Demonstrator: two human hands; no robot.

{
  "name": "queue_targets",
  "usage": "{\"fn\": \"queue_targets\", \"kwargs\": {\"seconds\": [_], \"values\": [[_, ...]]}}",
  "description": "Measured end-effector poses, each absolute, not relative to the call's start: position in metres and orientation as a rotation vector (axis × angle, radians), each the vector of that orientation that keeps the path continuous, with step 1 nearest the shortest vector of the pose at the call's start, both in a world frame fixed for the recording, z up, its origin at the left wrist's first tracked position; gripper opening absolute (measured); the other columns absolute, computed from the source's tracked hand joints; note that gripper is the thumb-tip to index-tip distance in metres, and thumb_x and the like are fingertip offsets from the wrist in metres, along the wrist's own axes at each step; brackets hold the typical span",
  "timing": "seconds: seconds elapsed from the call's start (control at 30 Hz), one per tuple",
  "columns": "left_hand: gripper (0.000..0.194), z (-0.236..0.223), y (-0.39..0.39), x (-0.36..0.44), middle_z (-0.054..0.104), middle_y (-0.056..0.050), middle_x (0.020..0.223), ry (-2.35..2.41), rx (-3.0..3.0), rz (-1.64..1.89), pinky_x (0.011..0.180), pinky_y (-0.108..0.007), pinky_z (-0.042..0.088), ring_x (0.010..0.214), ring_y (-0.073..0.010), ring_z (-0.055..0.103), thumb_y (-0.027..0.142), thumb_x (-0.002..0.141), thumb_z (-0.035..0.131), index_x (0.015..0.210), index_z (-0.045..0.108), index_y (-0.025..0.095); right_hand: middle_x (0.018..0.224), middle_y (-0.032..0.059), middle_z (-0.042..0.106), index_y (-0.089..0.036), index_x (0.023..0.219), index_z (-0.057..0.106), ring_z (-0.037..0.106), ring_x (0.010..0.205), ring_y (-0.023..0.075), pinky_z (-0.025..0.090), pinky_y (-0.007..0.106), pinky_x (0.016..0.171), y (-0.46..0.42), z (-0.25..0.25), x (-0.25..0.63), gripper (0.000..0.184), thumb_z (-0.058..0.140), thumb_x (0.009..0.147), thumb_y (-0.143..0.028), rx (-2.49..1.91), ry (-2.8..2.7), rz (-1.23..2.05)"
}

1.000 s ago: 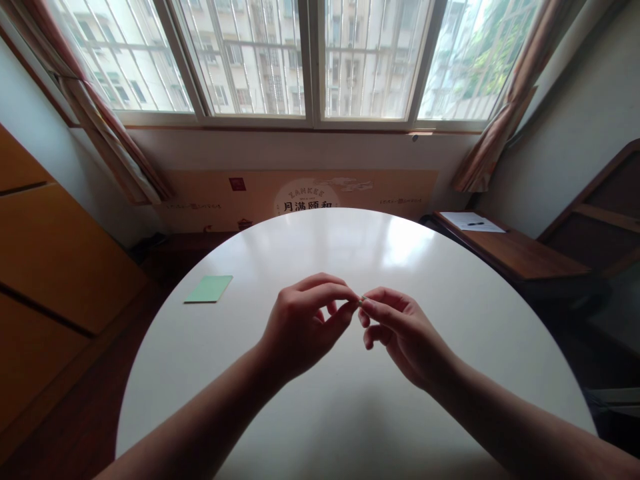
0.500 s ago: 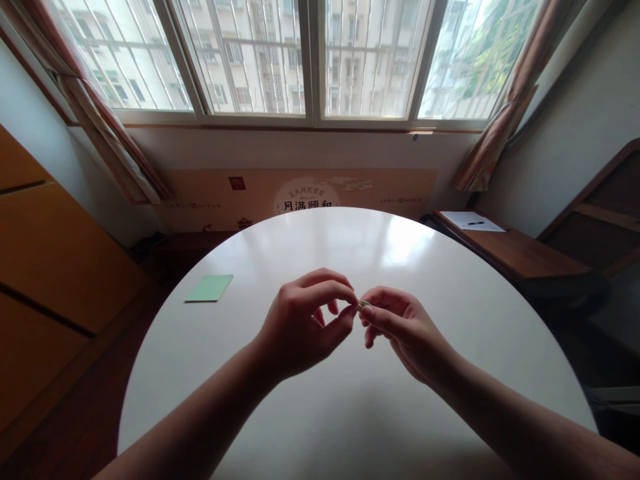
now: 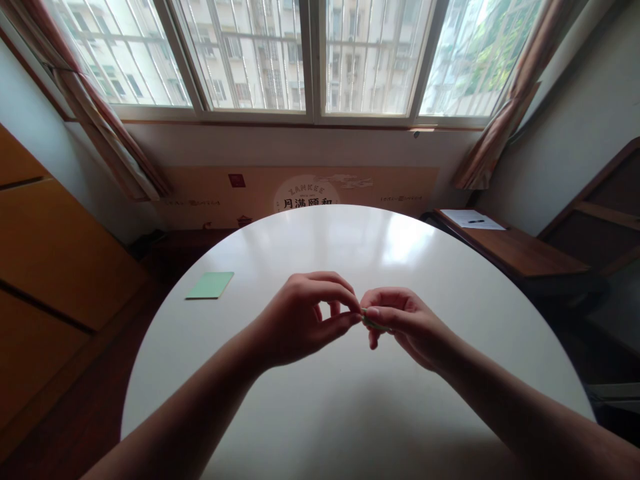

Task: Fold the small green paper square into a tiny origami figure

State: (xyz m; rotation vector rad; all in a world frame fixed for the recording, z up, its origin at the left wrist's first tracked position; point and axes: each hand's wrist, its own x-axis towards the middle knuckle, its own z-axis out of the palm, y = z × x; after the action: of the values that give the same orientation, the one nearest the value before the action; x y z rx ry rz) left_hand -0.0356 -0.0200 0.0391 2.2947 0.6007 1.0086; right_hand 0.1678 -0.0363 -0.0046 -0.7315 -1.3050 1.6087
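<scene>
Above the middle of the white table, my left hand [image 3: 305, 320] and my right hand [image 3: 405, 323] meet at the fingertips. Between them is a small, narrow piece of folded green paper [image 3: 374, 325], mostly covered by the fingers. My left thumb and index finger pinch its left end. The right thumb presses it against the bent fingers of that hand. On the left part of the table lies a square pad of light green paper [image 3: 210, 285], apart from both hands.
The round white table [image 3: 320, 413] fills the middle. Behind it stands a beige printed panel [image 3: 200, 190] below barred windows [image 3: 367, 60]. At right, a brown wooden side table [image 3: 540, 257] carries white paper [image 3: 460, 215] and a pen. A wooden cabinet [image 3: 55, 253] stands at left.
My left hand has flattened slightly and its fingertips have shifted a little right and down. More of the green paper shows below my right thumb. The pad has stayed in place.
</scene>
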Motion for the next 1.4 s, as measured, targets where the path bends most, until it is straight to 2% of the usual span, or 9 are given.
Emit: {"fn": "queue_targets", "kwargs": {"seconds": [0.27,0.5,0.6,0.8,1.07,1.4], "values": [[0.007,0.041,-0.019,-0.036,0.07,-0.007,0.082,0.691,2.093,0.894,0.041,-0.016,0.047,0.066,-0.0134,0.064,0.017,0.084,0.067,0.082,0.073,0.015,0.064,-0.001,0.058,-0.016,0.073,0.073,0.054,0.058,0.0122,0.052,0.026,0.056,-0.035,-0.006,0.17,0.021,0.081,0.076,-0.036,-0.74,-1.325,1.667],[0.006,0.037,-0.018,-0.035,0.068,-0.006,0.083,0.687,1.983,0.859,0.035,-0.015,0.048,0.067,-0.0151,0.065,0.018,0.083,0.067,0.084,0.072,0.015,0.061,-0.0016,0.055,-0.016,0.07,0.072,0.051,0.057,0.0111,0.052,0.025,0.054,-0.034,-0.007,0.169,0.023,0.082,0.074,-0.036,-0.738,-1.258,1.721],[0.007,0.037,-0.019,-0.034,0.068,-0.006,0.082,0.685,1.972,0.856,0.036,-0.015,0.047,0.065,-0.0139,0.064,0.013,0.082,0.065,0.083,0.072,0.015,0.06,-0.0027,0.052,-0.016,0.071,0.072,0.048,0.056,0.0103,0.052,0.025,0.055,-0.034,-0.008,0.17,0.022,0.082,0.075,-0.035,-0.718,-1.255,1.731],[0.021,0.037,-0.023,-0.032,0.067,-0.004,0.087,0.682,2.197,0.976,0.042,-0.012,0.044,0.068,-0.0104,0.062,-0.002,0.074,0.061,0.082,0.069,0.016,0.063,-0.0017,0.056,-0.016,0.075,0.073,0.052,0.059,0.0113,0.052,0.025,0.056,-0.034,-0.009,0.169,0.02,0.081,0.078,-0.034,-0.724,-1.314,1.665],[0.013,0.037,-0.027,-0.033,0.068,-0.003,0.09,0.601,2.472,1.195,0.057,-0.018,0.055,0.068,-0.009,0.061,0.004,0.079,0.066,0.084,0.069,0.016,0.07,-0.0006,0.06,-0.018,0.077,0.073,0.055,0.063,0.0117,0.052,0.025,0.057,-0.04,-0.008,0.164,0.014,0.079,0.081,-0.03,-0.666,-1.319,1.54],[0.015,0.037,-0.03,-0.029,0.068,-0.001,0.083,0.53,2.647,1.487,0.061,-0.019,0.053,0.068,-0.0093,0.063,0.002,0.078,0.072,0.082,0.07,0.016,0.075,0.0005,0.067,-0.019,0.079,0.075,0.06,0.061,0.0117,0.052,0.025,0.057,-0.043,-0.004,0.161,0.012,0.081,0.079,-0.029,-0.641,-1.265,1.451]]}}
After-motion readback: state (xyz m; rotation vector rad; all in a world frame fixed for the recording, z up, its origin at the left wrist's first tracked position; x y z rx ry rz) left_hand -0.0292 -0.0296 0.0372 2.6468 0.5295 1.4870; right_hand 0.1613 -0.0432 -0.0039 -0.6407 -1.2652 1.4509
